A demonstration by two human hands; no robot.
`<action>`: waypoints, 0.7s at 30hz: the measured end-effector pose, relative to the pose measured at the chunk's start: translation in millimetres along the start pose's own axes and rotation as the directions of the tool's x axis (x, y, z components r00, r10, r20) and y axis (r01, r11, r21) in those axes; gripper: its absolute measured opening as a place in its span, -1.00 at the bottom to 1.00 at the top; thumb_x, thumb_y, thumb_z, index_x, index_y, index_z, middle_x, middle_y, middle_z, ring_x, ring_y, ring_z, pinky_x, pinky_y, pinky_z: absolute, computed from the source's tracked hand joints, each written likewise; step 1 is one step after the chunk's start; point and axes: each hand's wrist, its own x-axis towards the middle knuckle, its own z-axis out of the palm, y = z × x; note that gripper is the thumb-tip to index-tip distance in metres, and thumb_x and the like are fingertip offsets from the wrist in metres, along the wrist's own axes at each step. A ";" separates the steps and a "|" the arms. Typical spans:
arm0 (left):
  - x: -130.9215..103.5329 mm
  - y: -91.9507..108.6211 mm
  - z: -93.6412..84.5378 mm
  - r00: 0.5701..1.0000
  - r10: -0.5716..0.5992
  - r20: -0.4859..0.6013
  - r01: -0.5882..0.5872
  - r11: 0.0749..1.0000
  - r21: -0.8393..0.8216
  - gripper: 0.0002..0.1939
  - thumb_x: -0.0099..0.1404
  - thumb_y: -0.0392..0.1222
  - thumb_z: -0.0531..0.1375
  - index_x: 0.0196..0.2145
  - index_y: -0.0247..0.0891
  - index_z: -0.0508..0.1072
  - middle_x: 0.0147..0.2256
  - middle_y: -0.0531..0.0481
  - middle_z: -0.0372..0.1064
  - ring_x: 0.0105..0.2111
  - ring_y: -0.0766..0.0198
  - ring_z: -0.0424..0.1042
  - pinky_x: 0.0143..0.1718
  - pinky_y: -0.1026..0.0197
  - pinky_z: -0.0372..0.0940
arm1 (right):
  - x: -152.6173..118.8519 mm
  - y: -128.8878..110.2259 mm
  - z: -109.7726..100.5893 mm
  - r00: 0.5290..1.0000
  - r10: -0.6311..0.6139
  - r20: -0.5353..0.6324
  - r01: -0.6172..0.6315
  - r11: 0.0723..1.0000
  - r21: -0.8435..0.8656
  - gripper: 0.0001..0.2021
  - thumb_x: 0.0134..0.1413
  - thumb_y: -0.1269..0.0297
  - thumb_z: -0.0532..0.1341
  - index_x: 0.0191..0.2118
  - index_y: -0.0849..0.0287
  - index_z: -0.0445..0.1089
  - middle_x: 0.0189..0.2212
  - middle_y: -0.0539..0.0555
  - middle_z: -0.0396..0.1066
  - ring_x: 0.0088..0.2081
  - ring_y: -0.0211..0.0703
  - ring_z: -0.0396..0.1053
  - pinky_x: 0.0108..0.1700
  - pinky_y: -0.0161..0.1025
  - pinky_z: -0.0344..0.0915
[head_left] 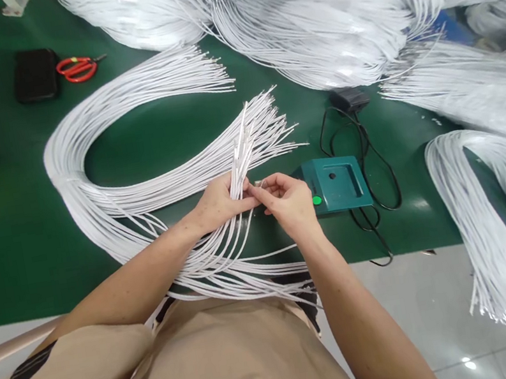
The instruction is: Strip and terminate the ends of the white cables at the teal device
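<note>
A bunch of white cables point(241, 159) stands up out of my left hand point(219, 203), whose fingers are closed around it. Close beside it, my right hand point(288, 202) pinches thumb against forefinger at what looks like the end of a single white cable, partly hidden by the fingers. The fingertips of both hands meet there. Behind them lies a large bent bundle of white cables point(68, 159), its loose ends fanned out to the right. More strands hang down over the table's front edge below my wrists. Just right of my right hand is a teal box-shaped device point(335, 183) with a lit green spot.
Red-handled scissors point(78, 68) lie by a black box point(36, 74) at the upper left of the green table point(6, 224). Big heaps of white cables point(311, 18) fill the back. Another bundle point(477, 223) hangs over the right front edge. A black cord point(396, 182) loops around the device.
</note>
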 end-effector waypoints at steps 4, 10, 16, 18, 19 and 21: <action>-0.8 -0.2 -0.3 1.000 -0.009 0.011 0.009 1.000 -0.008 -0.70 0.02 -0.07 0.33 -0.45 -0.27 0.31 -0.42 0.06 0.40 -0.46 0.36 0.29 -0.35 0.26 0.20 | 2.7 -2.9 -0.5 0.993 0.042 -0.110 -0.023 0.986 0.167 -0.65 0.02 -0.02 0.20 -0.48 0.20 0.42 -0.59 -0.07 0.30 -0.61 -0.36 0.18 -0.54 -0.36 0.31; 0.4 -2.1 -0.9 0.999 0.011 0.032 -0.011 1.000 -0.017 -0.79 0.08 -0.09 0.28 -0.42 -0.28 0.39 -0.37 0.02 0.43 -0.42 0.33 0.33 -0.28 0.24 0.23 | 5.3 -2.2 1.4 0.997 0.072 -0.020 -0.062 0.949 0.308 -0.68 0.02 0.01 0.20 -0.48 0.20 0.40 -0.61 -0.08 0.27 -0.64 -0.38 0.20 -0.53 -0.36 0.35; -0.1 0.1 -1.8 0.999 -0.023 0.039 0.024 0.999 -0.025 -0.82 0.10 -0.12 0.25 -0.43 -0.28 0.40 -0.39 0.02 0.45 -0.43 0.33 0.33 -0.29 0.24 0.24 | -5.0 -4.0 -11.8 0.991 0.033 -0.133 -0.039 0.998 -0.046 -0.59 0.08 -0.08 0.12 -0.53 0.15 0.37 -0.64 -0.02 0.29 -0.62 -0.29 0.22 -0.51 -0.31 0.27; 0.1 -0.2 -1.8 0.999 -0.034 0.030 0.035 0.999 -0.005 -0.81 0.10 -0.11 0.26 -0.43 -0.28 0.39 -0.39 0.01 0.47 -0.43 0.31 0.36 -0.28 0.23 0.24 | -9.7 -2.9 -14.2 0.993 -0.015 -0.113 -0.026 0.935 -0.353 -0.59 0.08 -0.05 0.14 -0.61 0.14 0.34 -0.66 0.03 0.30 -0.57 -0.22 0.26 -0.46 -0.28 0.23; 0.2 -0.7 -1.8 0.999 -0.036 0.028 0.036 0.999 0.008 -0.81 0.11 -0.10 0.26 -0.43 -0.28 0.39 -0.38 0.00 0.48 -0.42 0.30 0.37 -0.28 0.22 0.25 | -11.5 -1.7 -13.7 0.997 -0.026 -0.078 -0.012 0.893 -0.450 -0.61 0.07 -0.01 0.16 -0.63 0.13 0.33 -0.67 0.04 0.30 -0.56 -0.20 0.26 -0.44 -0.27 0.21; 0.4 -1.9 -2.0 0.999 -0.034 0.027 0.033 0.999 0.018 -0.77 0.09 -0.07 0.28 -0.42 -0.28 0.39 -0.35 -0.03 0.50 -0.38 0.28 0.40 -0.27 0.21 0.26 | -13.5 1.7 -10.5 1.000 -0.017 -0.009 0.011 0.874 -0.486 -0.69 0.06 0.09 0.17 -0.60 0.13 0.33 -0.69 0.00 0.29 -0.58 -0.23 0.24 -0.44 -0.28 0.20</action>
